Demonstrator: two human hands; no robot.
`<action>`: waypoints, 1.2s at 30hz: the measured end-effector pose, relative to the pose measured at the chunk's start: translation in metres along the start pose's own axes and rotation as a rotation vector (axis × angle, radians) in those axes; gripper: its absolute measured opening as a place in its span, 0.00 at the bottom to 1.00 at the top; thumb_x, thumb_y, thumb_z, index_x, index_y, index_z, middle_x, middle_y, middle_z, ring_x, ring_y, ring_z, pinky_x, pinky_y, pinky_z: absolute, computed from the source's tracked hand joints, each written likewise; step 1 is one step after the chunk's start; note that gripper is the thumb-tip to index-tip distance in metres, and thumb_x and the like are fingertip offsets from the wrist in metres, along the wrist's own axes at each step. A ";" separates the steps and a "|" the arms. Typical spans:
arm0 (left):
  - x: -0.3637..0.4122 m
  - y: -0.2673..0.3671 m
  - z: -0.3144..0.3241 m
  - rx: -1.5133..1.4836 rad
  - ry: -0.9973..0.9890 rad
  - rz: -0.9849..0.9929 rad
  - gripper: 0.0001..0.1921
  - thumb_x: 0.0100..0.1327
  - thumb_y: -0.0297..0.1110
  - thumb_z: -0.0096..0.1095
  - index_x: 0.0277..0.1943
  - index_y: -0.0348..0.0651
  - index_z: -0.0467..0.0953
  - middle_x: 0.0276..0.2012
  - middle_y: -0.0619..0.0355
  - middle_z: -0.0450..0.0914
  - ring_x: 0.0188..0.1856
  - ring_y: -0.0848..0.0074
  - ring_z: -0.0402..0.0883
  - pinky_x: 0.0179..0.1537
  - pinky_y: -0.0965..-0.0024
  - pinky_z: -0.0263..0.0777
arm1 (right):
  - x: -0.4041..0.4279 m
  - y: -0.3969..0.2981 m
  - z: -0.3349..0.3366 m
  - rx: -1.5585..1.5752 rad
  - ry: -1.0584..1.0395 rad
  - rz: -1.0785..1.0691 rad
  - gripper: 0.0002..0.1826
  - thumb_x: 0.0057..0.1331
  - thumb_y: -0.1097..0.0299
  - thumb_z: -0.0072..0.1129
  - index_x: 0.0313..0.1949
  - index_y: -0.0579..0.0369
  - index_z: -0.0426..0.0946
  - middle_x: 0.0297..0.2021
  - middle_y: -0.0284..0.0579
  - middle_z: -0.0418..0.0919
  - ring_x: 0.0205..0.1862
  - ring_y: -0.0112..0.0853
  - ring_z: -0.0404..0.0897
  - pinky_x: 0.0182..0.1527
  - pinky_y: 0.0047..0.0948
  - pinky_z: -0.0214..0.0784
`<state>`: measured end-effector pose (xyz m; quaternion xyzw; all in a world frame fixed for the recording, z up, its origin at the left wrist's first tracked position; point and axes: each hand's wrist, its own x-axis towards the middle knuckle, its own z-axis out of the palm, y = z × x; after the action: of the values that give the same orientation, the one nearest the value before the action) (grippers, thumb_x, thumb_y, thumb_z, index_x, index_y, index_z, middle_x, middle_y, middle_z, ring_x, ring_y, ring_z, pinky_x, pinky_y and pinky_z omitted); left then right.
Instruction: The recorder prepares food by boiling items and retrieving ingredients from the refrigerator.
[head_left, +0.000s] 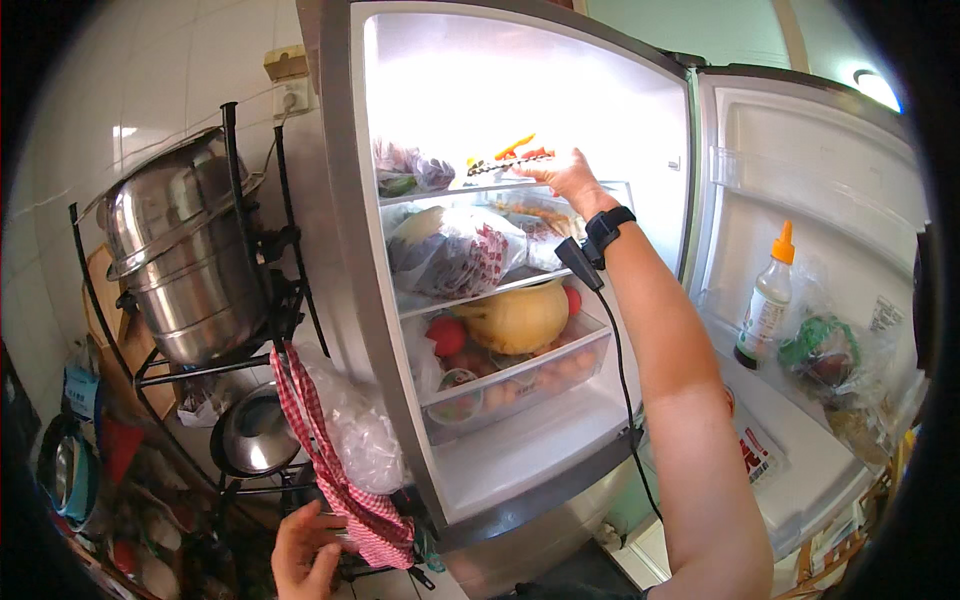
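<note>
My right hand (564, 174), with a black band and a cabled device at the wrist, reaches into the lit refrigerator. Its fingers grip the edge of a dark-and-white patterned plate (504, 164) that bears orange and red food, above the top visible shelf. Bagged vegetables (412, 166) lie to the left of the plate. My left hand (306, 555) is low in the view, fingers apart and holding nothing, beside a red-and-white checked cloth (352, 491).
Filled plastic bags (457, 251) lie on the shelf below. A drawer (517, 379) holds a yellow squash-like item and round produce. The refrigerator door (810, 157) stands open at right with a sauce bottle (766, 304). Steel pots (187, 262) fill a black rack at left.
</note>
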<state>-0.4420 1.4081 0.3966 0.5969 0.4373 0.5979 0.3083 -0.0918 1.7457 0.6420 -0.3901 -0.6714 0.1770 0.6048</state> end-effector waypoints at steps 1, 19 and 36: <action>-0.004 -0.003 -0.002 -0.113 0.045 -0.031 0.20 0.66 0.26 0.50 0.61 0.39 0.63 0.48 0.52 0.75 0.41 0.71 0.78 0.41 0.70 0.73 | -0.004 -0.006 -0.002 -0.021 -0.057 -0.101 0.19 0.49 0.64 0.72 0.36 0.60 0.76 0.28 0.41 0.77 0.28 0.27 0.74 0.31 0.26 0.70; 0.020 -0.024 0.029 -0.160 0.021 -0.098 0.20 0.65 0.24 0.52 0.59 0.37 0.63 0.45 0.54 0.76 0.40 0.76 0.76 0.40 0.75 0.70 | -0.033 -0.001 -0.009 0.102 0.245 -0.336 0.14 0.53 0.65 0.69 0.32 0.63 0.78 0.26 0.43 0.80 0.27 0.23 0.78 0.30 0.19 0.72; 0.091 -0.007 0.091 -0.516 -0.440 0.059 0.24 0.65 0.30 0.49 0.63 0.39 0.55 0.53 0.45 0.70 0.44 0.63 0.78 0.48 0.62 0.72 | -0.186 -0.059 -0.028 0.093 0.463 -0.255 0.11 0.51 0.77 0.67 0.35 0.63 0.78 0.31 0.40 0.80 0.31 0.21 0.76 0.34 0.17 0.68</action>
<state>-0.3629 1.5059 0.4218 0.6263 0.1773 0.5542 0.5188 -0.0902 1.5644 0.5639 -0.3042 -0.5500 0.0359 0.7770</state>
